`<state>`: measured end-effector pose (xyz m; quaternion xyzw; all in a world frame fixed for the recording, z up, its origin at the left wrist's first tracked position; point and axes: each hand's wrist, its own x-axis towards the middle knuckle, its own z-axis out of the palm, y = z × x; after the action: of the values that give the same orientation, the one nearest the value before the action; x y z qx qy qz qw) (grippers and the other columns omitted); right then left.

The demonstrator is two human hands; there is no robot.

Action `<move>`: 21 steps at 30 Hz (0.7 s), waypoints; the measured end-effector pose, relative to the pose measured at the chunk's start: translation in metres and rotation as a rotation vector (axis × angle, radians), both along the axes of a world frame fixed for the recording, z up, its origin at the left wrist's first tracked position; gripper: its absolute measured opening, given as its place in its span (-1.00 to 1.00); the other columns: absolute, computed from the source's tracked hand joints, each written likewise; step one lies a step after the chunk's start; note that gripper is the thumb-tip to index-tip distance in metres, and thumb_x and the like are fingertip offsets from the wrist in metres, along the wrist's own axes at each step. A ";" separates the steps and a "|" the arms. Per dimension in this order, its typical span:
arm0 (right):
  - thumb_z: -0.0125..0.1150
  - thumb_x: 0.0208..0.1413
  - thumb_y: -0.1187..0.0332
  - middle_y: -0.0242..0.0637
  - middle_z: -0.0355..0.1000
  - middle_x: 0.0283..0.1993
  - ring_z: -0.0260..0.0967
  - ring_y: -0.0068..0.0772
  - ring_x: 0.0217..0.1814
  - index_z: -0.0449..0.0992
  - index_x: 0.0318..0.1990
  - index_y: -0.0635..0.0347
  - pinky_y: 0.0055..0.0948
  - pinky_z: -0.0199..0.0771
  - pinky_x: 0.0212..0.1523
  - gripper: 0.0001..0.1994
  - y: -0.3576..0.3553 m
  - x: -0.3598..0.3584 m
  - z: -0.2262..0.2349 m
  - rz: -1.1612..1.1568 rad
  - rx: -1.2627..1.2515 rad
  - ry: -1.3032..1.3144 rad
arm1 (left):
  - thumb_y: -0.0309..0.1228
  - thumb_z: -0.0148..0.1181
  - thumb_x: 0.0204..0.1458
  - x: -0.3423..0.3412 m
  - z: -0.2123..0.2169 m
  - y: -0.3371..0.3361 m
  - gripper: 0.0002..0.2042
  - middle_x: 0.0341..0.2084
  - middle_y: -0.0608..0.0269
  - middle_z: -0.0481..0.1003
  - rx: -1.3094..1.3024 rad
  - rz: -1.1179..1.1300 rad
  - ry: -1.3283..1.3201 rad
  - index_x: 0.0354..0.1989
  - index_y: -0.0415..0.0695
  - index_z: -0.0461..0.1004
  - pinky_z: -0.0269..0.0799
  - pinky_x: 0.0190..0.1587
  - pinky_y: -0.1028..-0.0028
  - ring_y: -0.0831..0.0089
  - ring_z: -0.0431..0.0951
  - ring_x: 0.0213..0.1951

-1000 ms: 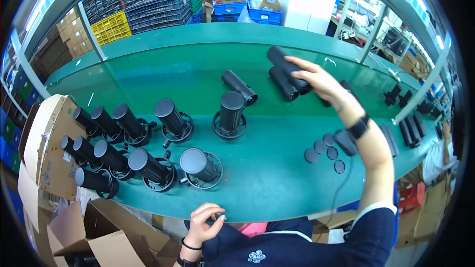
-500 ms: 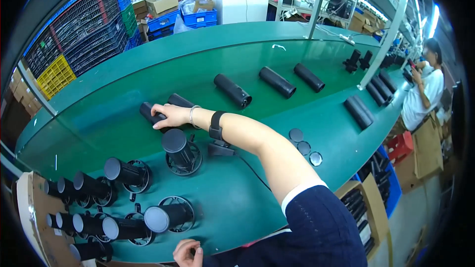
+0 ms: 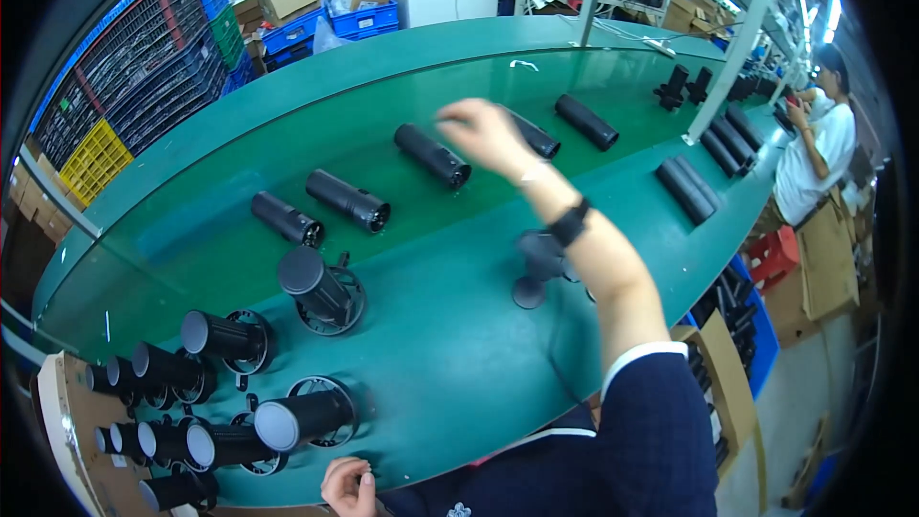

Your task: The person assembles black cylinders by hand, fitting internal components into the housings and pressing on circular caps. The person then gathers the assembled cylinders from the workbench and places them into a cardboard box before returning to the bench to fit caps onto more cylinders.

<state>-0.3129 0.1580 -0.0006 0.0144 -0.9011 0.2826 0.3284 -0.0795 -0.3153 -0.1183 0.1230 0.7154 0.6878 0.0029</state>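
Note:
My right hand [image 3: 483, 139] is in the air over the green belt, loosely open and slightly blurred, with nothing seen in it. It is between a black cylinder [image 3: 433, 156] on its left and another black cylinder [image 3: 529, 133], which it partly covers. Two more black cylinders [image 3: 347, 200] [image 3: 287, 218] lie on their sides farther left. A dark blurred device [image 3: 541, 254] with a cord shows below my black-banded wrist. At the table's near edge my left hand [image 3: 349, 486] rests with loosely curled fingers, thumb apart, holding nothing visible.
Black cylinders with ring-shaped bases [image 3: 321, 292] crowd the left of the green table beside a cardboard box [image 3: 81, 421]. A dark disc [image 3: 527, 293] lies near the cord. A slanted metal post [image 3: 737, 48] rises at right. Beyond it, a person [image 3: 818, 144] sits.
My right hand has left the leftmost belt cylinder and moved right and farther away, with the dark device following. That cylinder now lies uncovered. The whole view has shifted slightly; my left hand stays low.

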 end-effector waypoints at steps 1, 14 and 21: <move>0.20 -0.01 0.32 0.03 0.51 -0.13 0.46 0.00 -0.04 0.60 -0.19 0.25 -0.20 0.44 0.02 -0.74 0.047 0.029 -0.005 -0.172 0.048 -0.030 | -0.62 0.14 -0.04 0.000 -0.003 -0.001 -0.87 -0.34 0.12 0.39 -0.018 -0.010 0.024 -0.29 -0.36 0.44 0.33 -0.41 0.64 0.55 0.40 -0.44; 0.20 -0.12 0.55 -0.11 0.25 0.11 0.19 0.03 0.23 0.27 0.13 0.10 0.08 0.31 0.13 -0.44 0.292 0.321 -0.090 -1.363 0.395 -0.770 | -0.62 0.21 -0.08 -0.005 0.001 -0.003 -0.83 -0.32 0.06 0.46 0.082 -0.019 -0.062 -0.29 -0.42 0.50 0.44 -0.28 0.56 0.45 0.48 -0.34; 0.27 -0.24 0.54 0.14 0.40 -0.03 0.36 0.22 0.03 0.16 0.16 0.10 -0.03 0.36 0.04 -0.31 0.282 0.306 -0.082 -0.865 0.244 -0.417 | -0.63 0.21 -0.06 -0.002 -0.001 -0.009 -0.82 -0.28 0.10 0.44 0.073 -0.028 -0.022 -0.26 -0.41 0.49 0.46 -0.28 0.54 0.44 0.49 -0.31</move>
<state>-0.0066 0.4402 -0.0821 -0.3793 -0.8976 0.0096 0.2242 -0.0817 -0.3247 -0.1198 0.1252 0.6879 0.7147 0.0159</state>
